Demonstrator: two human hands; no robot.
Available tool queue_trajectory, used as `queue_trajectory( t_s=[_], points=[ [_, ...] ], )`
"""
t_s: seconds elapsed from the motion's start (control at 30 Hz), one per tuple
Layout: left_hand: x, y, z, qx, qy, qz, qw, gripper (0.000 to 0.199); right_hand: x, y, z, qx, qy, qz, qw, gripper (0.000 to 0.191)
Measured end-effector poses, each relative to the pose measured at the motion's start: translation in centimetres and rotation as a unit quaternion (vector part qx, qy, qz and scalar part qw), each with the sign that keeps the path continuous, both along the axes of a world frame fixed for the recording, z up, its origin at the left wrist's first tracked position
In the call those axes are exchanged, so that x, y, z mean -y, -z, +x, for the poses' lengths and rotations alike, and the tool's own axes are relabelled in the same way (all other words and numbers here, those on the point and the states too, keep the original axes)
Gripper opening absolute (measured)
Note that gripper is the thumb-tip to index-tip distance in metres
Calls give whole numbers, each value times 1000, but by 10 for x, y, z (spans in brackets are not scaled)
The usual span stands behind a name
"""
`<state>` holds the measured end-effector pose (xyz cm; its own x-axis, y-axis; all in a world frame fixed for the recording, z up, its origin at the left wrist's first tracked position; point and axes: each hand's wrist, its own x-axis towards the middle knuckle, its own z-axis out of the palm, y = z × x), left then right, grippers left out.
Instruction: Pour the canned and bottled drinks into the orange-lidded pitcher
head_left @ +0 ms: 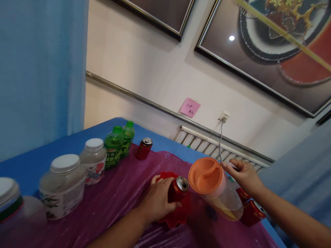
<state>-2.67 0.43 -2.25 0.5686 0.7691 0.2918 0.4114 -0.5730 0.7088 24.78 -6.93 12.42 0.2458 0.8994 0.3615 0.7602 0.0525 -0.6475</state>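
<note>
My left hand is wrapped round a red can with an open top, held over a red scalloped dish. To its right, my right hand is closed at the handle side of a clear pitcher with an orange lid. The pitcher is tilted and holds some yellowish liquid. My fingers hide most of the handle.
White-lidded jars and green bottles line the left side. A red can stands behind the dish; more red cans are at the right. Crumpled pink plastic covers the blue table.
</note>
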Motion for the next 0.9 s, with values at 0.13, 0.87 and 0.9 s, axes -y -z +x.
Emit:
queue_trajectory(
  t_s=[0.13, 0.87, 0.9],
  points=[
    [1, -1, -1, -3, 0, 1, 1000, 60, 0, -2, -1, 2, 2, -3, 1000, 51],
    [1, -2, 0, 2, 9, -2, 1000, 62, 4, -2, -5, 13, 10, 11, 1000, 55],
    [1, -2, 0, 3, 10, -2, 1000, 62, 4, -1, -5, 11, 9, 11, 1000, 55]
  ],
)
